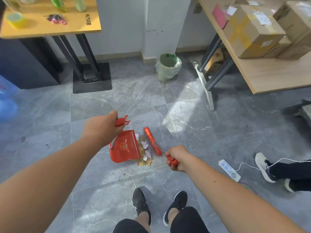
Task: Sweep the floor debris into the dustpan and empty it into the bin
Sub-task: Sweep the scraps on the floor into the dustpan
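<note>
A red dustpan (125, 147) stands on the grey tile floor in front of my feet, its mouth facing right. My left hand (102, 127) is shut on the top of its red handle. Pale and yellowish paper scraps (145, 151) lie in a strip along the dustpan's right edge. A red broom head (152, 141) rests just right of the scraps, and my right hand (177, 158) grips the red end of the broom handle. A small bin (168, 67) lined with a green plastic bag stands by the far wall.
A table with a black base (91, 78) stands at the back left, a wooden shelf (272, 76) with cardboard boxes at the right. A white power strip (229, 169) and cable lie right of me, beside another person's white shoes (263, 167). A blue container (6, 100) is far left.
</note>
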A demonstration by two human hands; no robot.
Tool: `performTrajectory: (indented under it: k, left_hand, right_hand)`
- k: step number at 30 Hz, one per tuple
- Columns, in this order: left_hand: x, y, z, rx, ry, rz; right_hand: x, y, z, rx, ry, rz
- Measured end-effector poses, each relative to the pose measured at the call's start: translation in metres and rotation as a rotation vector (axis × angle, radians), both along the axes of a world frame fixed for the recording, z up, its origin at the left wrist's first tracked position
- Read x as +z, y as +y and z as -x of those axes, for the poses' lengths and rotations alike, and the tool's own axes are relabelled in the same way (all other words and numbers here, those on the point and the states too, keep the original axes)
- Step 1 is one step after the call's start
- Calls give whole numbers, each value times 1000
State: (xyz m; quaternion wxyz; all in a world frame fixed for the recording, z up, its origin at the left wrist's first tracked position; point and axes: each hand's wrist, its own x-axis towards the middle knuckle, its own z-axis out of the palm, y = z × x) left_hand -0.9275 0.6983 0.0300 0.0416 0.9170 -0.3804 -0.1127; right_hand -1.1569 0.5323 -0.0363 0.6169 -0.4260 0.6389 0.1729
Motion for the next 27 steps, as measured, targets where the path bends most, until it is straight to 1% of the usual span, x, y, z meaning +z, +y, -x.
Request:
performTrajectory:
  k: [5, 10, 15, 19, 24, 27]
  left_hand:
    - [0, 17, -4, 75, 5, -24]
    - [-7, 30, 2, 198, 23, -57]
    - [-18, 41, 16, 311, 32, -93]
    - [-24, 40, 32, 321, 25, -141]
    - [-28, 42, 52, 365, 26, -150]
    - [-31, 47, 68, 404, 12, -137]
  right_hand:
    - [-5, -11, -31, 158, 32, 120]
    - [-22, -29, -62, 315, 39, 178]
    - [-39, -41, -92, 469, 10, 174]
    - [-47, -47, -111, 571, 3, 165]
    - [-44, -46, -113, 744, 2, 146]
    - [-41, -46, -106, 789, 24, 124]
